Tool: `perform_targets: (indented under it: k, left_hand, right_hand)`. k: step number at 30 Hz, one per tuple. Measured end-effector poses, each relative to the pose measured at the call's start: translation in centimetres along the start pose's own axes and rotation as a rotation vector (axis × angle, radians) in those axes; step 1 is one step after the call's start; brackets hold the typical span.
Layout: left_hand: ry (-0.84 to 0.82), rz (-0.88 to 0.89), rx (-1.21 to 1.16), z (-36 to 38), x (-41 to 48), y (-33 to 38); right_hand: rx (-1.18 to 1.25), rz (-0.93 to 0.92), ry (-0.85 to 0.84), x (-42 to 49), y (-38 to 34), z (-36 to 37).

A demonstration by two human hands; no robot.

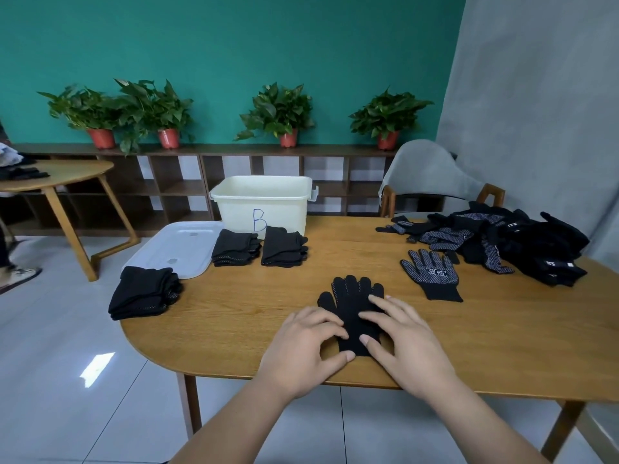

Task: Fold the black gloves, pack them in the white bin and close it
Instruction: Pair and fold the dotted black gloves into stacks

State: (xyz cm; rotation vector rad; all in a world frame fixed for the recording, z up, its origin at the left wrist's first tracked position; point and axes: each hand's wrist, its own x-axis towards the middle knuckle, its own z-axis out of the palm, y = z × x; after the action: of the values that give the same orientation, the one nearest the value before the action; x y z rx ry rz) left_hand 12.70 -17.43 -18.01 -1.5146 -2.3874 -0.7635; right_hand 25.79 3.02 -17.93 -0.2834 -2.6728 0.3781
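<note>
Black glove (pixel 351 298) is pressed flat on tabletop (pixel 335 262) by left hand (pixel 301 346) and right hand (pixel 407 343), fingers spread, nothing gripped.

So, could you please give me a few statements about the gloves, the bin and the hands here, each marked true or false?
1. Both hands, left hand and right hand, rest on a flat glove. True.
2. The white bin is closed. False: it stands open, with its lid lying on the table beside it.
3. Three folded stacks sit on the table. True.
4. The unfolded pile lies on the left. False: it is at the right.
</note>
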Motion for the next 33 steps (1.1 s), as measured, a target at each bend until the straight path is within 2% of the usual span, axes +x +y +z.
perform_targets:
  k: [6,14,21,33]
  left_hand:
    - [0.066,-0.04,-0.049,0.42,-0.02,-0.2]
    - [0.061,-0.093,-0.067,0.53,0.03,-0.55]
    - [0.05,-0.082,-0.063,0.28,0.06,-0.34]
    - [0.063,-0.056,-0.076,0.03,0.0,-0.2]
  right_hand:
    - [0.144,-0.063,0.114,-0.47,0.26,0.04]
    - [0.189,-0.071,0.097,-0.47,0.56,0.26]
    - [0.145,-0.066,0.12,-0.63,0.37,0.18]
    - [0.235,-0.094,0.153,-0.87,-0.06,-0.41]
